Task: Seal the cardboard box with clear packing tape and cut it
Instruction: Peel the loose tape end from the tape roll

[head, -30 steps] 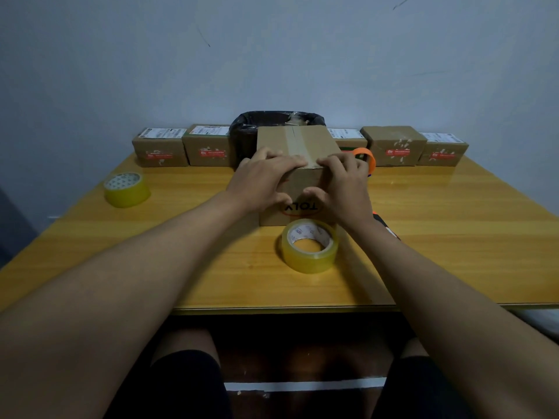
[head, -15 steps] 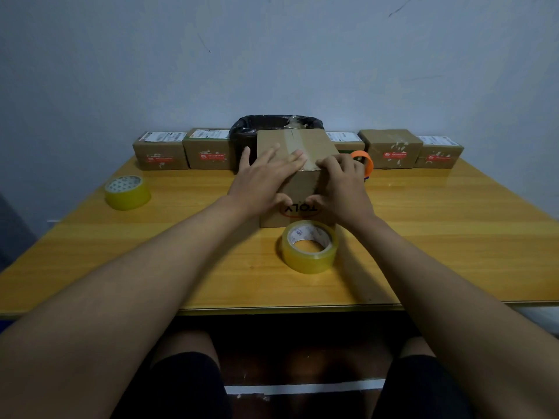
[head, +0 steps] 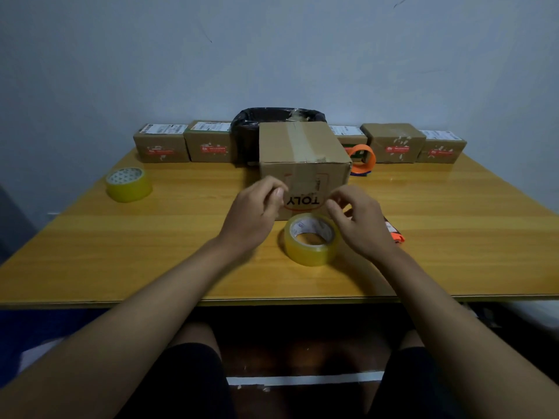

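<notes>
Both hands lifted off cardboard box (head: 302, 164) top | left hand (head: 255, 211), right hand (head: 360, 220) loosely curled, holding nothing | tape strip pressed; cutting likely next

Both bare forearms reach forward from the lower corners and converge toward the middle. The left hand (head: 257, 210) is raised, back toward the camera, its fingers curled inward with thumb and fingertips drawn close together near the top. The right hand (head: 360, 220) sits level with it and a little apart, fingers loosely bent and spread, thumb and forefinger nearly pinched. Whether either hand grips anything cannot be told. Below, both knees in dark shorts show.
</notes>
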